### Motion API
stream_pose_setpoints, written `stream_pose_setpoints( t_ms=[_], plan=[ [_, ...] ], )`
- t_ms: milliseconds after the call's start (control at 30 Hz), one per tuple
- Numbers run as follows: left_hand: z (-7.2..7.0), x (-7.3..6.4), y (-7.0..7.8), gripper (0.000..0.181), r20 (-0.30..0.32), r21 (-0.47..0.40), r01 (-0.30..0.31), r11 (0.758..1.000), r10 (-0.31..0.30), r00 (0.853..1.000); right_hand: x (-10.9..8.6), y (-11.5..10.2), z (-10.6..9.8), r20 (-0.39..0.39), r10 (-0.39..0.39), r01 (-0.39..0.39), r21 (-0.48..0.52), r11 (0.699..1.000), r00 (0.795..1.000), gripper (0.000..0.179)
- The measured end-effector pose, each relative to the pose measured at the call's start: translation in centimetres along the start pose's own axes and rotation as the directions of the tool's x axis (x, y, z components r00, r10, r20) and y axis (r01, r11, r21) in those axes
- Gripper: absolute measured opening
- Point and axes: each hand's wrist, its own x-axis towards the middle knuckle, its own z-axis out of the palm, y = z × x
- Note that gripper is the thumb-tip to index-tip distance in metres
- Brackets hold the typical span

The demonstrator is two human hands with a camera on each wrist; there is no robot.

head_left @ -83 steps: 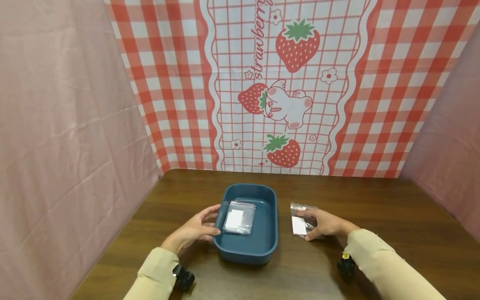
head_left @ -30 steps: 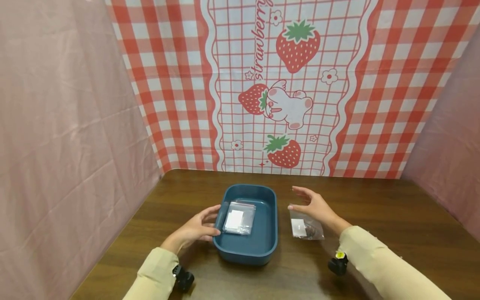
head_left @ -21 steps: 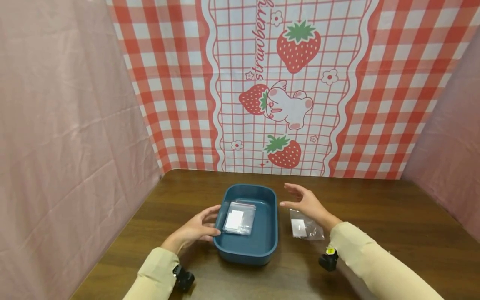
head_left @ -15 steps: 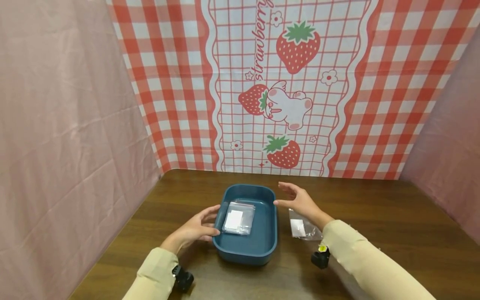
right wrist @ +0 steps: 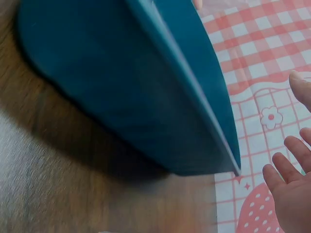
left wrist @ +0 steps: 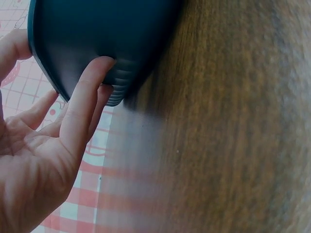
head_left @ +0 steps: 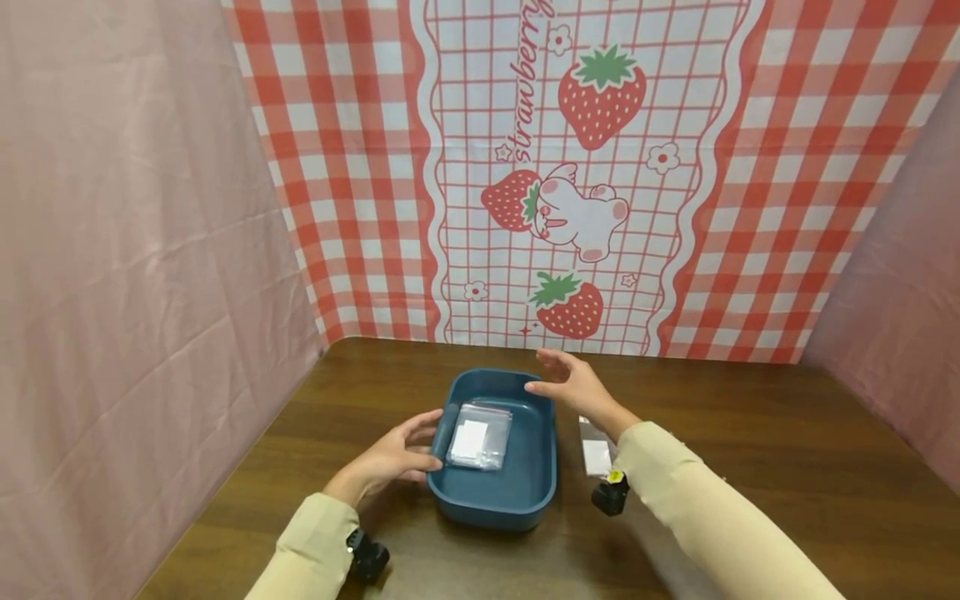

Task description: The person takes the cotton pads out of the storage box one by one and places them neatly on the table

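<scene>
While the L hand [head_left: 384, 458] rests against the L side of a dark blue tub [head_left: 531, 454], the R hand [head_left: 579, 390] hangs by its far R corner, thumb apart from the fingers. R grip is loose, w/ a gap btwn thumb & fingertips, and in the R wrist view those fingers sit clear of the tub. L grip is relaxed too afaict: digits spread along the rim & outer wall, touching it, w/ a fingertip right on the wall in the L wrist view.

Tub stands upright abt mid surface [head_left: 352, 392]. Inside, toward its L side, lies a clear bag [head_left: 497, 433] w/ a white card [head_left: 468, 440] showing; could be >1 bag, can't tell. Another bag [head_left: 596, 457], also clear w/ white in it, lies on the surface just R of the tub, not touching; R arm & black wrist cam [head_left: 611, 497] hide part of it.

Sleeves [head_left: 712, 508] are pale yellow. Bg = red/white checked cloth [head_left: 360, 183] w/ strawberries, plus pink cloth [head_left: 150, 250] on the L side.
</scene>
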Motion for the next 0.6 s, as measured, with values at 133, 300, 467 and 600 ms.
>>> stream_pose_setpoints(
  t_ms=[133,300,467,600],
  plan=[
    [0.1,0.0,0.0,0.078,-0.005,0.007,0.008,1.0,-0.008,1.0,0.3,-0.4,0.5,0.013,0.005,-0.005,0.014,1.0,1.0,0.07],
    [0.1,0.0,0.0,0.077,0.007,-0.01,-0.004,1.0,0.004,1.0,0.6,-0.9,1.5,0.041,0.002,-0.002,0.02,1.0,0.999,0.069],
    [0.1,-0.1,0.0,0.078,-0.009,0.004,0.006,1.0,-0.006,1.0,1.2,-1.4,2.6,0.054,0.01,-0.009,-0.01,1.0,0.998,0.067],
    [0.3,-0.2,0.3,0.078,-0.014,0.004,0.01,1.0,-0.01,1.0,1.7,-1.7,3.4,0.066,0.011,-0.01,-0.021,1.0,0.998,0.065]
  ],
)
